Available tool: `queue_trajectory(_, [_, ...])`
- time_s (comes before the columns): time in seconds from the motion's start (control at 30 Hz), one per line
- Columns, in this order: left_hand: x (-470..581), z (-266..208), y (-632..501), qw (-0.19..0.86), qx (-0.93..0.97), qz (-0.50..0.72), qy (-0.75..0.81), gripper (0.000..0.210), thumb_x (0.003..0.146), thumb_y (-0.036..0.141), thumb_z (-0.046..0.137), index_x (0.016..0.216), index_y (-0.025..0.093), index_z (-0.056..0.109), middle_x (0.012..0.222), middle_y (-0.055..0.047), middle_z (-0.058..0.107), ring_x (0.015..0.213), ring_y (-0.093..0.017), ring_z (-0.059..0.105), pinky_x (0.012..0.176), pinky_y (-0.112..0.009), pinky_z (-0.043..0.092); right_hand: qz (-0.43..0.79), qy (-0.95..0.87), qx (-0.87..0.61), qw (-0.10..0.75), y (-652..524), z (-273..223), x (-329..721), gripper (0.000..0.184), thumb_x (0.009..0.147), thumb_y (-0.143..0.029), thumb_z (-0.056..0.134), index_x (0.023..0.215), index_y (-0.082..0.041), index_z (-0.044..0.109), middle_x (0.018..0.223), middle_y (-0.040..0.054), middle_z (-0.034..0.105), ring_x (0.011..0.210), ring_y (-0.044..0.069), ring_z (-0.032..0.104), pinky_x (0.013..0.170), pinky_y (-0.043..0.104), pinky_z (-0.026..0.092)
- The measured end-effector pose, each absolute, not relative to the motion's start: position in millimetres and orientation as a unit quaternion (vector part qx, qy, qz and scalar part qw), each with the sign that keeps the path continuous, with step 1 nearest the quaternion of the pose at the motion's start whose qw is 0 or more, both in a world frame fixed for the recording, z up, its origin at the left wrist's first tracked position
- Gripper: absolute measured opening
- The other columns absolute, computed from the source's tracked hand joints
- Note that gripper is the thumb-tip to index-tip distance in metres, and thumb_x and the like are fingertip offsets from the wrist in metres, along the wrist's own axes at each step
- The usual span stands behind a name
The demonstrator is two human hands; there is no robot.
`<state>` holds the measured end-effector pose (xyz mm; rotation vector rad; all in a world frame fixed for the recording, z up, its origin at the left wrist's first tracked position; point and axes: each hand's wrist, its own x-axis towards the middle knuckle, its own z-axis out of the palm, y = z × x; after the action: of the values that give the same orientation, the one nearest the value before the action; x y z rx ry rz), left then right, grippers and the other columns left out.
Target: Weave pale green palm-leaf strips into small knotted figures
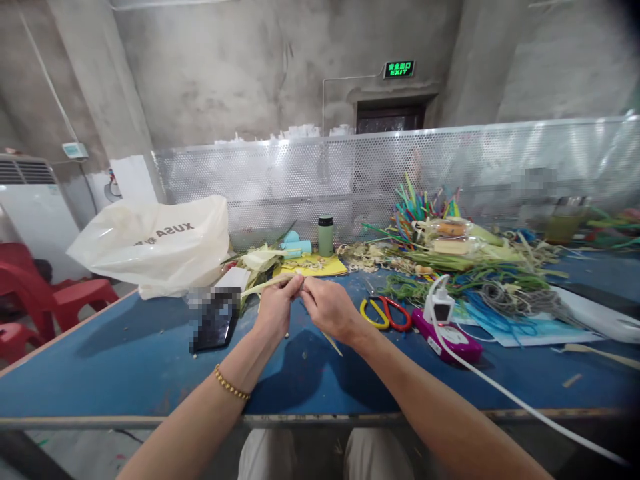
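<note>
Well, from where I stand, both hands meet over the blue table (145,363), knuckles almost touching. The left hand (275,308) pinches a pale strip (257,289) between thumb and fingers, one end poking out to its left. The right hand (331,308) is curled tight, a pale end slanting out below it; whether that's the same piece I can't tell, the grip hides the middle. Left of the left hand lies a dark phone (224,328), with a white bag (165,243) farther off. Beyond both hands sit a yellow sheet (320,267) and a green bottle (325,240). Just right of the right hand are scissors (383,305), then a purple power strip (465,345).
</note>
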<state>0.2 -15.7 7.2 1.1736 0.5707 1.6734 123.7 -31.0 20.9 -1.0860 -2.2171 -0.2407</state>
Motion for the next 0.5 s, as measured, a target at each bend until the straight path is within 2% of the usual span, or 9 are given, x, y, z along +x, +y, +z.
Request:
queue_trajectory(0.17, [-1.0, 9.7, -14.1, 0.516, 0.465, 0.683, 0.225, 0.019, 0.061, 0.026, 0.077, 0.063, 0.012, 0.065, 0.062, 0.000, 0.058, 0.062, -0.010, 0.049, 0.059, -0.023, 0.036, -0.062, -0.852, -0.386, 0.349, -31.8, 24.8, 124.6, 0.017, 0.089, -0.024, 0.044, 0.081, -0.016, 0.057, 0.078, 0.0062, 0.065, 0.070, 0.016, 0.055, 0.063, 0.026, 0.032])
queue_trajectory(0.27, [-3.8, 9.3, -9.8, 0.550, 0.475, 0.651, 0.219, 0.020, 0.062, 0.028, 0.077, 0.062, 0.012, 0.065, 0.059, 0.000, 0.055, 0.058, -0.008, 0.045, 0.057, -0.023, 0.034, 0.006, -0.838, -0.373, 0.399, -24.9, 33.0, 135.6, 0.034, 0.091, -0.034, 0.041, 0.066, -0.017, 0.057, 0.065, 0.0039, 0.062, 0.061, 0.014, 0.052, 0.058, 0.025, 0.031])
queue_trajectory(0.37, [-5.7, 8.2, -8.7, 0.560, 0.510, 0.610, 0.234, 0.020, 0.068, 0.030, 0.073, 0.070, 0.011, 0.068, 0.062, -0.001, 0.056, 0.058, -0.009, 0.045, 0.056, -0.023, 0.033, 0.089, -0.749, -0.421, 0.503, -12.9, 38.3, 147.7, 0.045, 0.091, -0.045, 0.038, 0.064, -0.016, 0.059, 0.063, 0.0045, 0.061, 0.060, 0.014, 0.053, 0.059, 0.025, 0.035])
queue_trajectory(0.5, [-4.5, 8.8, -15.0, 0.556, 0.573, 0.547, 0.250, 0.021, 0.071, 0.032, 0.071, 0.072, 0.011, 0.068, 0.067, -0.004, 0.059, 0.061, -0.011, 0.047, 0.057, -0.025, 0.033, 0.320, -0.726, -0.388, 0.469, -1.9, 34.1, 150.8, 0.051, 0.087, -0.053, 0.040, 0.055, -0.016, 0.056, 0.058, 0.0029, 0.059, 0.057, 0.014, 0.052, 0.058, 0.026, 0.037])
